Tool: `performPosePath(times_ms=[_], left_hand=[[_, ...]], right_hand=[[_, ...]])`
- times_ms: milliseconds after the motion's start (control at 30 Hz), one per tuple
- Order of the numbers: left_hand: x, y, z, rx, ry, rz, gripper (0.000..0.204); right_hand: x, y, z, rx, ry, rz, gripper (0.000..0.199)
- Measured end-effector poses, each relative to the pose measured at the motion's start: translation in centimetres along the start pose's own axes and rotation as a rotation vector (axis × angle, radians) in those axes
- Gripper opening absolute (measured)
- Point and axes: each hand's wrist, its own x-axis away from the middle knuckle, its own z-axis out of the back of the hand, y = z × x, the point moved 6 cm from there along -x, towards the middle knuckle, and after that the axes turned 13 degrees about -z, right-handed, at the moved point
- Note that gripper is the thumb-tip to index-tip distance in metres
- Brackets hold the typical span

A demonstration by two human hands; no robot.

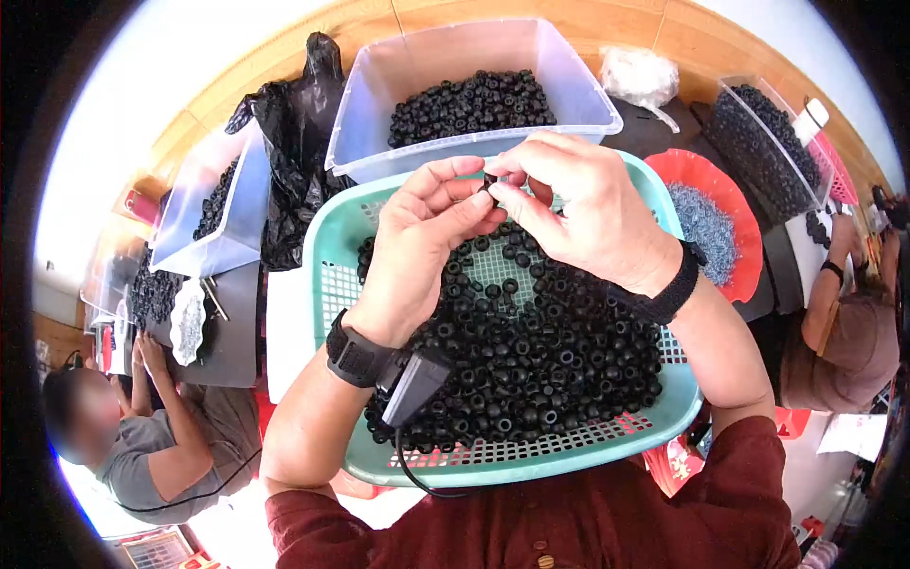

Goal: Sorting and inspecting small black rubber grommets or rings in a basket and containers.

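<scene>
Above the far half of a green plastic basket (327,284), my two hands meet at the fingertips. Thumb and fingers of my left hand (417,228) pinch a small black round part (487,184). From the other side, the fingertips of my right hand (597,204) close on that same part; whether they also hold a smaller piece is hidden. Below, the basket carries a heap of black hollow round parts (531,351), with its mesh bottom showing through near the far side. A dark strap with a small black device (417,384) is on my left wrist.
Beyond the basket stands a clear bin (474,142) of black parts, beside a black plastic bag (301,152). A red bowl (749,218) of small grey-blue pieces is at the right. Other bins (213,218) stand around. Co-workers (171,455) sit at left and right.
</scene>
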Motion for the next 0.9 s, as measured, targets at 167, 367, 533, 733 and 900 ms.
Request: performPosePath(times_ms=[167, 367, 533, 733, 900], left_hand=[[0.0, -0.2, 0.8, 0.008, 0.038, 0.006, 0.029], [0.2, -0.3, 0.5, 0.038, 0.041, 0.021, 0.03], [0.1, -0.3, 0.6, 0.032, 0.02, 0.013, 0.028], [0.2, 0.3, -0.3, 0.055, 0.0, 0.004, 0.02], [0.1, 0.5, -0.2, 0.063, -0.04, 0.0, 0.02]], right_hand=[[0.2, -0.8, -0.3, 0.078, -0.015, 0.059, 0.019], [0.6, -1.1, -0.6, 0.255, 0.028, 0.116, 0.032], [0.7, -1.4, -0.6, 0.26, 0.064, 0.144, 0.034], [0.9, -1.9, -0.4, 0.262, 0.11, 0.174, 0.035], [1.1, -2.4, -0.7, 0.264, 0.149, 0.222, 0.033]])
